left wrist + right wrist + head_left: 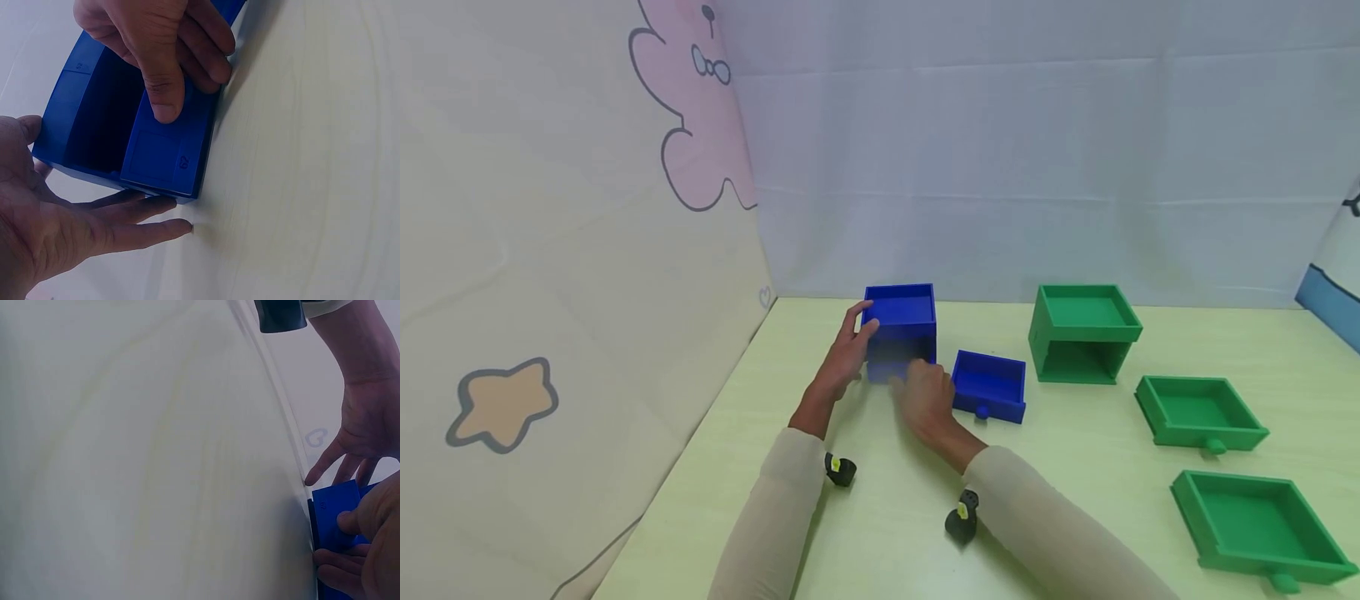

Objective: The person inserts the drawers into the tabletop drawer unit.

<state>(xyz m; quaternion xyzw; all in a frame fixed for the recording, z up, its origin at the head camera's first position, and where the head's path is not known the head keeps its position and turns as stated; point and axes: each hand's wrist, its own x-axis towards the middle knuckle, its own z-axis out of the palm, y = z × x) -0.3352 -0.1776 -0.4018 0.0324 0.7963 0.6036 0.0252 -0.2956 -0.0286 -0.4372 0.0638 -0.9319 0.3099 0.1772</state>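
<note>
A small blue cabinet (900,329) stands toward the back of the table, its upper slot hollow. In its lower slot sits a blue drawer (156,153), front panel facing out. My right hand (927,396) pinches the round knob of that drawer between thumb and curled fingers, which mostly hide the knob. Against the cabinet's left side rests my left hand (844,362), fingers stretched along the wall and thumb near the upper edge. A second blue drawer (1004,411) lies on the table just right of my right hand.
To the right stands a green cabinet (1093,333) with a hollow slot. Nearer me lie two green drawers, one farther back (1195,435) and one closer (1255,560), knobs facing me. A printed cloth wall (587,250) runs along the left, and a plain cloth (1000,167) hangs behind.
</note>
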